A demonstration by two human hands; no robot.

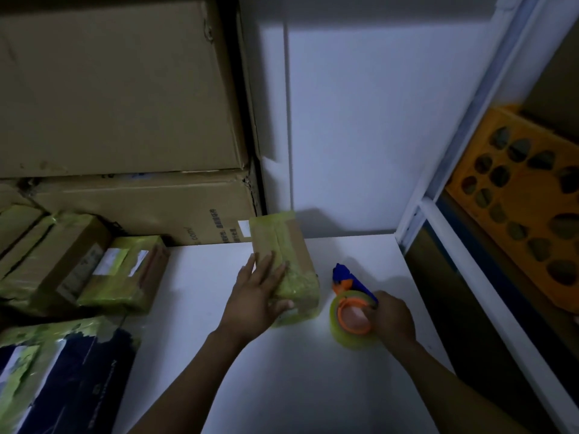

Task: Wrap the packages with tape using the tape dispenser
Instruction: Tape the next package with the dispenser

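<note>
One glossy rectangular package [293, 245] under flat left hand [260, 292].

Table [282, 386]: taped pkg [297, 249], tape dispenser [344, 296], more pkgs [125, 270]

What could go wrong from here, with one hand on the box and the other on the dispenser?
1. The left hand lies on the package with straight fingers, not clamping it; a tape pull could slide it on the white table.
2. The tape dispenser in the right hand sits apart from the package, with no strip visibly joining them; the dim light may hide the tape's loose end.
</note>
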